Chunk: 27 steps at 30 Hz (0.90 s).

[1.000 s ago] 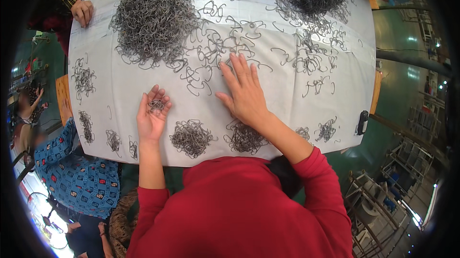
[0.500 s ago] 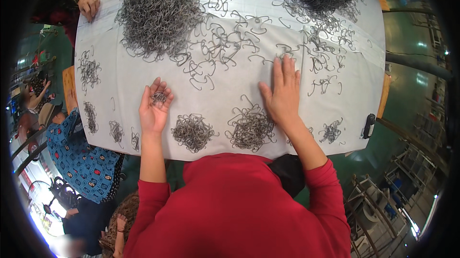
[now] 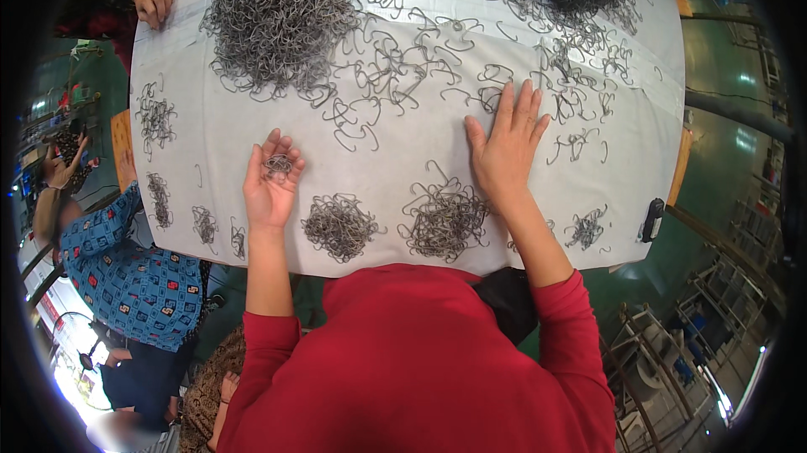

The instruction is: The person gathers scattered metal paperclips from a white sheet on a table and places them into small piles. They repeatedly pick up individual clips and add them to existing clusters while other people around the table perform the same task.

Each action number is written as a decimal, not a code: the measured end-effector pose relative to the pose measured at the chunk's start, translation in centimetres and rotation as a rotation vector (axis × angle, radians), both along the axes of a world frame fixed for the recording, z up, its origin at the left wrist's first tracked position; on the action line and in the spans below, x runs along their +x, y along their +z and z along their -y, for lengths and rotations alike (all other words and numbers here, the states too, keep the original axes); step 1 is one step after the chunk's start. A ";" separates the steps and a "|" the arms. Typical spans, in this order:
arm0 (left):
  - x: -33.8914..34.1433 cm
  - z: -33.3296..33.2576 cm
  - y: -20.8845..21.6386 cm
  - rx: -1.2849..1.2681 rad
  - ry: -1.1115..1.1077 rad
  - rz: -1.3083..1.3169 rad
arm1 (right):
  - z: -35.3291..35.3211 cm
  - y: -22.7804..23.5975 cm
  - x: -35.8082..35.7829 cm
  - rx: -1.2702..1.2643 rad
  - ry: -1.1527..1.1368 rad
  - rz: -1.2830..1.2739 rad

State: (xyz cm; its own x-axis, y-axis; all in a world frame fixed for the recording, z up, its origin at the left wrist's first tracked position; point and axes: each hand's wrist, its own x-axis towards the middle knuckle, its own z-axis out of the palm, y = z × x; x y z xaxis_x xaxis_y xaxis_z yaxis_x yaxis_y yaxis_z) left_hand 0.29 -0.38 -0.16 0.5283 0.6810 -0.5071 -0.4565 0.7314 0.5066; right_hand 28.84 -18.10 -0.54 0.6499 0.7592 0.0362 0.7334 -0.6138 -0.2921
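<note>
My left hand (image 3: 270, 194) is turned palm up, fingers curled about a small clump of wire hooks (image 3: 276, 166); its tangled pieces point in mixed directions. My right hand (image 3: 507, 155) is palm down at the tabletop (image 3: 416, 138), fingers nearly straight and slightly spread, reaching away from me beside loose hooks (image 3: 489, 98), their long axes variously crosswise and slanted.
</note>
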 end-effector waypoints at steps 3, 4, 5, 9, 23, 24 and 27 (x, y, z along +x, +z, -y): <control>0.1 0.0 0.1 0.006 -0.004 -0.029 | -0.9 -0.1 -0.2 0.007 0.047 -0.020; 0.0 -0.1 0.1 0.012 -0.009 -0.040 | -1.4 0.1 -0.7 0.007 0.083 -0.039; 0.0 -0.2 0.0 0.019 -0.014 -0.051 | -1.9 0.5 -1.4 0.024 0.109 -0.061; -0.1 -0.1 0.0 0.018 0.004 -0.026 | -2.9 0.9 -2.5 0.079 0.167 -0.141; -0.1 -0.4 -0.5 0.022 -0.008 -0.041 | 0.8 -0.3 4.4 0.170 0.055 -0.098; -0.2 -0.5 -0.5 0.030 -0.009 -0.036 | 0.4 0.2 3.2 0.154 0.107 -0.066; -0.4 -0.5 -0.7 0.048 0.002 -0.032 | 0.8 1.6 1.2 0.119 0.072 -0.032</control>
State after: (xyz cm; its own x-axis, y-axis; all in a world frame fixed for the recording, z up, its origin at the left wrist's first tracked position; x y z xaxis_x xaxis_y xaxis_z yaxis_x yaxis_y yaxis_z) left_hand -0.07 0.13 -0.91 0.5108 0.7059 -0.4906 -0.4411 0.7051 0.5552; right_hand 30.00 -18.94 1.02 0.5962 0.7954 0.1087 0.7635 -0.5199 -0.3831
